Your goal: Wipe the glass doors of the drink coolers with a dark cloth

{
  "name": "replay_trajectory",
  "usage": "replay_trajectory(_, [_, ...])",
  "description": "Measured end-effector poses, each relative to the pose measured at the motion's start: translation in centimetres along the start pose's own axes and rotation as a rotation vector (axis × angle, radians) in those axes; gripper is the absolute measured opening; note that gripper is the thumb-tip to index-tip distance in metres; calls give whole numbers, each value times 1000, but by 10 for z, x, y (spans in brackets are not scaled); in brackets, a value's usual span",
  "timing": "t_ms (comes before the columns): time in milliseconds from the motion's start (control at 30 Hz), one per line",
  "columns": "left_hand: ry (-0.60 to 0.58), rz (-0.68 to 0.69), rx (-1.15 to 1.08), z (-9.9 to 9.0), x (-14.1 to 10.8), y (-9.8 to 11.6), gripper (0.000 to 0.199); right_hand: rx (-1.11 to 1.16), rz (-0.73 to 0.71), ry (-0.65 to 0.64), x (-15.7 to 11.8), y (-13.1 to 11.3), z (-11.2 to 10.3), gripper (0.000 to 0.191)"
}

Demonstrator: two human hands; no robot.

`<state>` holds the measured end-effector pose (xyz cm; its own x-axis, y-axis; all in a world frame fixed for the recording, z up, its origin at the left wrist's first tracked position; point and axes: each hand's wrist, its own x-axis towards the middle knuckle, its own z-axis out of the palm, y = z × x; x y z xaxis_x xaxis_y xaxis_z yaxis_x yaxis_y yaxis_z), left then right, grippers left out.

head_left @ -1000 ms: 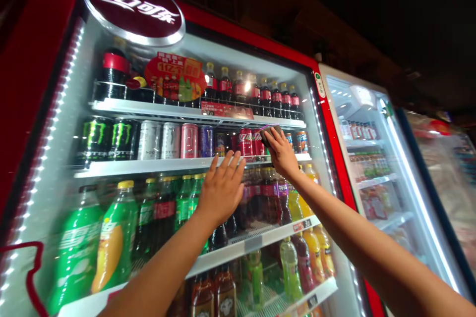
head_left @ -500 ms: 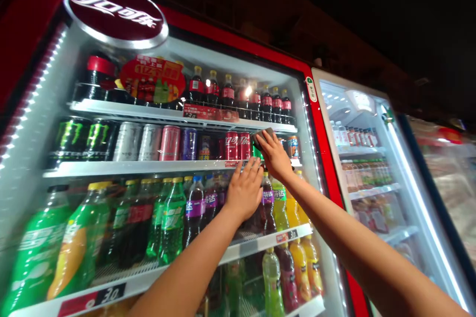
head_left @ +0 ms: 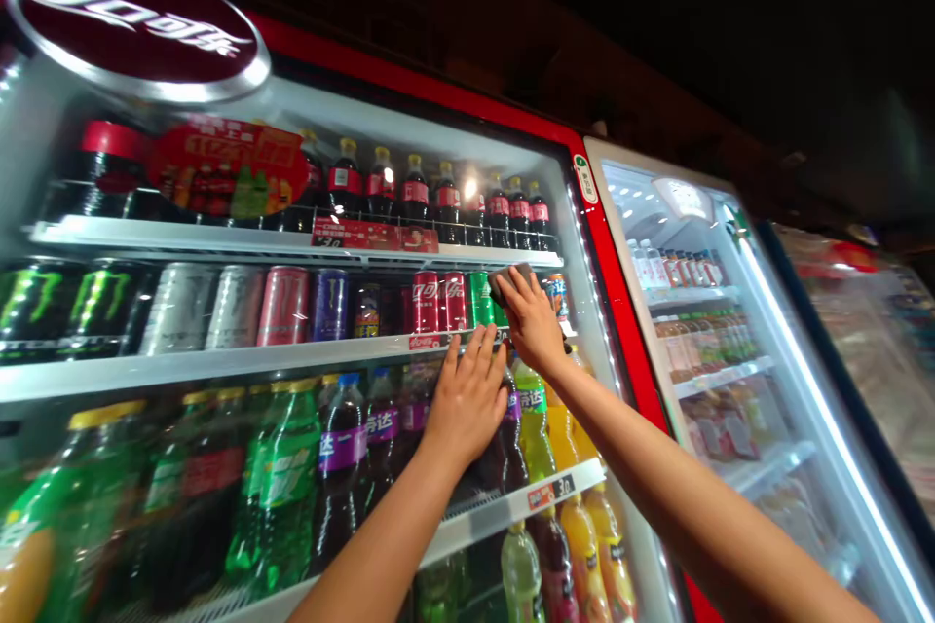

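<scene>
A closed glass door covers a red-framed drinks cooler (head_left: 620, 282). My left hand (head_left: 467, 399) lies against the glass with its fingers spread, holding nothing, in front of the shelf edge below the cans. Up and to the right of it, my right hand (head_left: 532, 321) presses a dark grey block-like pad (head_left: 504, 284) against the glass. The pad sits under its fingertips, beside green cans (head_left: 480, 300) seen through the door. What the pad is made of cannot be told.
An oval sign (head_left: 138, 29) juts out at the upper left. A second lit cooler (head_left: 676, 311) stands to the right. Behind the glass are cola bottles (head_left: 415, 190) and a shelf edge (head_left: 511, 506) with bottles.
The view has shifted, so the cooler's contents appear further left. Against the cans, my right hand and the pad have moved right, uncovering green cans. My left hand stays spread on the glass.
</scene>
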<state>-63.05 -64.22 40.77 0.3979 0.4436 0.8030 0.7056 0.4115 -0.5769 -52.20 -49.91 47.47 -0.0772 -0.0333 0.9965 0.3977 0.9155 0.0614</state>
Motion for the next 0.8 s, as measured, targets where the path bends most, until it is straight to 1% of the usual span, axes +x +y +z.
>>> replay_trajectory(67, [23, -1, 1, -1, 1, 1, 62, 10, 37, 34, 14, 23, -2, 64])
replay_trajectory(100, [32, 2, 0, -2, 1, 1, 63, 13, 65, 50, 16, 37, -4, 66])
replay_trajectory(167, [40, 11, -3, -4, 1, 1, 63, 14, 125, 68, 6, 63, -7, 70])
replay_trajectory(233, [42, 16, -12, -4, 1, 2, 62, 9, 162, 61, -17, 77, -10, 70])
replay_trajectory(300, [45, 19, -21, -5, 1, 2, 63, 4, 150, 39, -41, 73, -12, 68])
replay_trajectory(367, [51, 20, -27, -4, 2, 3, 63, -1, 83, 0, -53, 58, -12, 66])
replay_trajectory(400, [55, 19, -29, -4, 2, 3, 64, -3, 44, -20, -52, 50, -11, 65])
replay_trajectory(467, [62, 19, -31, -3, 3, 2, 64, -7, -8, -49, -37, 42, -12, 62])
replay_trajectory(500, [66, 19, -31, -2, 3, 2, 64, -9, -10, -54, -26, 43, -13, 61])
replay_trajectory(567, [74, 23, -29, -1, 3, 1, 64, -10, 29, -48, -6, 55, -17, 59])
replay_trajectory(633, [77, 27, -26, 0, 4, -1, 63, -3, 100, -48, 1, 74, -22, 59])
replay_trajectory(667, [74, 28, -26, 0, 4, -1, 63, 2, 141, -46, -2, 83, -25, 60])
replay_trajectory(733, [62, 21, -32, 0, 4, -1, 63, 11, 207, -38, -19, 95, -28, 63])
replay_trajectory(800, [50, -3, -40, 0, 5, 3, 64, 13, 215, -36, -40, 96, -29, 68])
